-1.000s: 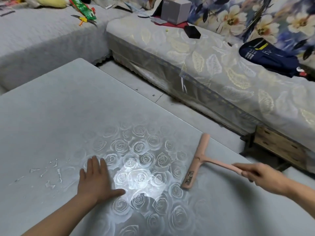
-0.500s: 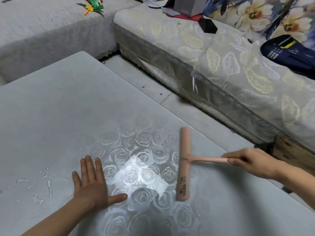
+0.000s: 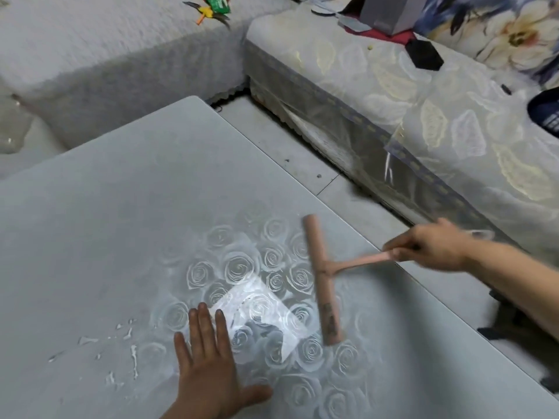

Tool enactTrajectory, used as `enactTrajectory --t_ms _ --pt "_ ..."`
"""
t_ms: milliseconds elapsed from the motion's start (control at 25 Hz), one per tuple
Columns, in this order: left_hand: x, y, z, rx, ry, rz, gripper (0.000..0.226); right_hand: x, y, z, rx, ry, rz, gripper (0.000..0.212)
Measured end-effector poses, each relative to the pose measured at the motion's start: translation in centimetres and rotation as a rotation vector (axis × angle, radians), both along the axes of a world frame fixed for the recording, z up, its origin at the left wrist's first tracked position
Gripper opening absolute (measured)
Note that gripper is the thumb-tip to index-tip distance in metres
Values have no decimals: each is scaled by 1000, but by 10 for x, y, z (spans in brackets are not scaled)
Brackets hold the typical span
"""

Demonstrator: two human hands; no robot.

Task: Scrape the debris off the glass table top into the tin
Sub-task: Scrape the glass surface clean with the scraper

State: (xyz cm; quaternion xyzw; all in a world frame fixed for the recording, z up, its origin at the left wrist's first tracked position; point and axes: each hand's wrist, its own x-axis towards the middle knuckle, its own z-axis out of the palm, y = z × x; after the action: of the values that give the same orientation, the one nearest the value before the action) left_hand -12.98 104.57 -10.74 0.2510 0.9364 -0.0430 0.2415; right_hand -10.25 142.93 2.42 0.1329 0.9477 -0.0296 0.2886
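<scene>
The glass table top is frosted grey with a rose pattern around a bright reflection. My left hand rests flat on it, fingers straight, just right of several white streaks of debris. My right hand grips the end of the handle of a pink T-shaped scraper. Its long blade lies on or just over the glass, to the right of my left hand. No tin is in view.
The table's right edge runs diagonally beside a strip of tiled floor. Beyond it stands a sofa under a leaf-patterned cover, with a grey-covered seat at the back left. Small items lie on both.
The scraper blade has swung from a slant to nearly square with its handle and moved left towards my left hand. My left hand stays flat on the glass. The view has tilted down.
</scene>
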Motion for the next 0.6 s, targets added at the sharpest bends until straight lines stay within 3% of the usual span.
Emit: enactTrajectory --t_ms 80,160,200,280,320,400,480,600 --pt "4 -1 -1 86 -5 65 125 -20 -55 -31 -143 11 107 24" --pt "4 -3 0 82 74 14 65 -38 -81 -43 -173 87 179 22" --pt "1 -4 -1 72 56 -12 48 -40 -73 -36 -145 112 177 20" --pt "-8 -15 -8 79 3 -55 36 -30 -31 -12 -8 77 69 17" --pt "-13 -23 -7 83 -6 -91 40 -21 -8 0 89 54 2 18" --pt "-35 -30 3 103 -126 -66 79 -10 14 13 245 48 -72 22" --pt "-71 -32 13 186 -102 -14 114 -34 -10 1 215 80 -61 20" --pt "-122 -28 20 211 28 -116 115 -86 -77 -33 99 88 124 25"
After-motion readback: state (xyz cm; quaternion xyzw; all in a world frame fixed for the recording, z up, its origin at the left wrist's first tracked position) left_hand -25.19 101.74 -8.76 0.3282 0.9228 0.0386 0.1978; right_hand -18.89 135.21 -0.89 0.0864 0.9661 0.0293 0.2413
